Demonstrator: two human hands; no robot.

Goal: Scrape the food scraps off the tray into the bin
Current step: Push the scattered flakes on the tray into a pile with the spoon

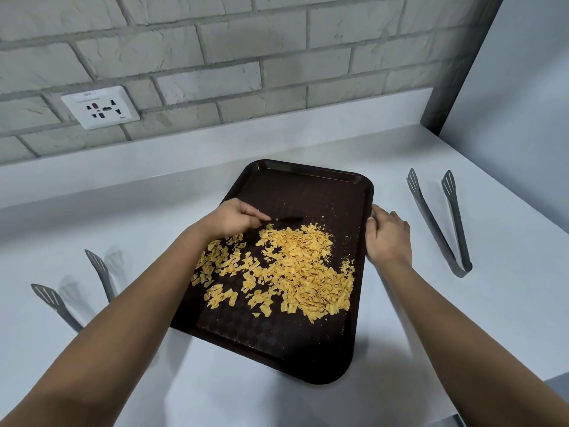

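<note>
A dark brown tray [311, 192] lies on the white counter, its near corner over the counter's front edge. Yellow chip scraps [295, 266] are heaped across its middle and right side. My left hand [231, 218] is over the tray's left part, shut on a small black scraper [286, 221] whose blade rests just behind the pile. My right hand [386, 235] grips the tray's right rim. No bin is in view.
Grey tongs [443, 220] lie on the counter to the right of the tray. A second pair of grey tongs [77, 288] lies to the left. A brick wall with a white socket [100, 107] stands behind; a grey corner post is at the far right.
</note>
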